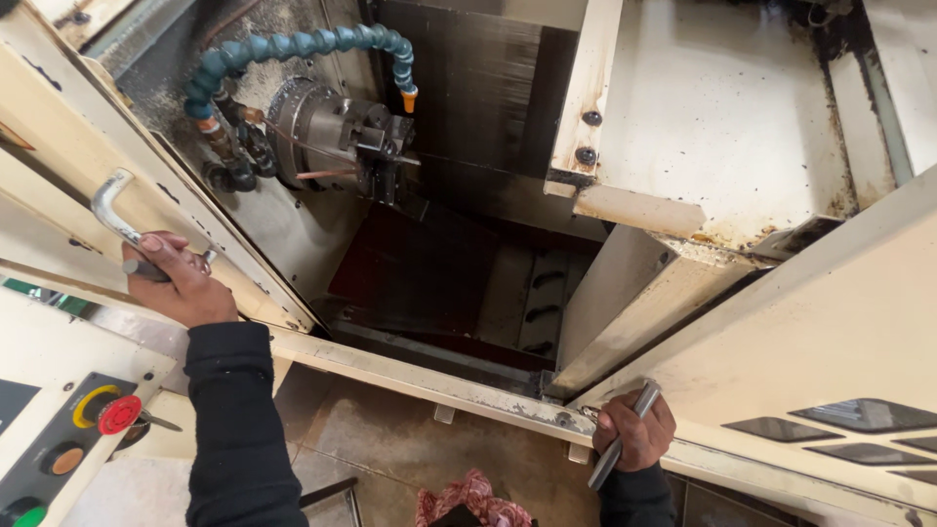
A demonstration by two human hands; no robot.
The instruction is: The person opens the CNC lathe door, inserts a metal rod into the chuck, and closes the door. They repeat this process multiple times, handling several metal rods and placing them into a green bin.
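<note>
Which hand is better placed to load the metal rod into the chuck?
Probably the right hand: it already grips the metal rod, while the left hand is closed on the door handle, though nearer the chuck.

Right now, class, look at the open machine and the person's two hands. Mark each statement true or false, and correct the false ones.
1. The left hand grips the door handle. True.
2. The right hand is empty. False: it holds a metal rod.
3. A blue segmented hose curves above the chuck. True.
4. The red round button is beside the right hand. False: it sits on the panel nearer the left arm.
</note>
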